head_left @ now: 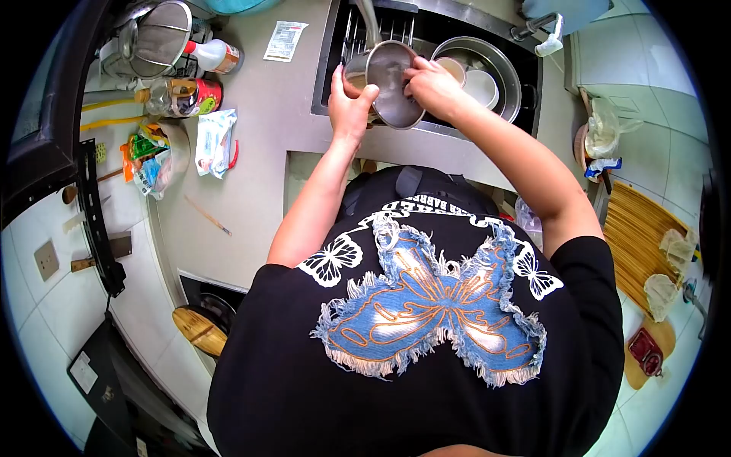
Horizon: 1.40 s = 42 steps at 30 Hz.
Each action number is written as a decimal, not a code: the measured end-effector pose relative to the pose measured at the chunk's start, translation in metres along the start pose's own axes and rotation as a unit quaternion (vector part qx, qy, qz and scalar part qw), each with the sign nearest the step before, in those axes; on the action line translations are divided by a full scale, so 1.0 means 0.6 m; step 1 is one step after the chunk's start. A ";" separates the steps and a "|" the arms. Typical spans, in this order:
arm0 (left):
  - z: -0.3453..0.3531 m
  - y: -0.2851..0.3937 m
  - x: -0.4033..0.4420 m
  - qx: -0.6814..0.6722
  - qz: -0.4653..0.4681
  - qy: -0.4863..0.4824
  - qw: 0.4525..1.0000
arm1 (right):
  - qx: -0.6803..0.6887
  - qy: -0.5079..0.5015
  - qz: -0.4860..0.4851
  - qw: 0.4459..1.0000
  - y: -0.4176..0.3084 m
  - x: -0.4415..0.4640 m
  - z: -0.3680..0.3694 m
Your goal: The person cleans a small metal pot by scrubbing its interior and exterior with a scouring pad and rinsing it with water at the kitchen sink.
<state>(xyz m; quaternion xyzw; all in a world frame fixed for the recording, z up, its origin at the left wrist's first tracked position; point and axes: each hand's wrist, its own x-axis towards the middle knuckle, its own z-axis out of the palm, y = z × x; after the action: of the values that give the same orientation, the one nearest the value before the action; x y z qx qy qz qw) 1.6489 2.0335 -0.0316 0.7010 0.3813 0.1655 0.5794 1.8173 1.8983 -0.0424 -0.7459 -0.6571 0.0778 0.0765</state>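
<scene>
A metal saucepan point(391, 80) is tilted over the front of the sink, its opening turned up and to the right. Its long handle point(370, 23) points away from me. My left hand point(350, 113) is closed around the outer left side of the pan, thumb near the rim. My right hand point(432, 87) reaches over the right rim with its fingers bent into the pan; whether they hold anything is hidden. Just right of that hand, a large metal pot point(515, 84) stands in the sink with pale bowls point(481, 90) inside.
The faucet point(539, 30) reaches in from the back right. A rack point(401, 29) sits in the sink's left part. On the left counter point(251, 152) are a wipes packet point(215, 143), a spray bottle point(216, 56), a strainer point(162, 38) and a paper packet point(285, 40).
</scene>
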 end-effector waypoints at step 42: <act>-0.027 0.026 0.008 -0.207 -0.141 0.003 0.968 | 0.370 0.029 0.051 0.927 -0.109 -0.019 -0.051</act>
<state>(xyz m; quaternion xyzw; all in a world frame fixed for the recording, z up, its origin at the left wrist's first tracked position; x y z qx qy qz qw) 1.6463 2.0476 -0.0136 0.5049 0.4353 0.1596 0.7281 1.7592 1.8946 0.0017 -0.6990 -0.5398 0.2975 0.3625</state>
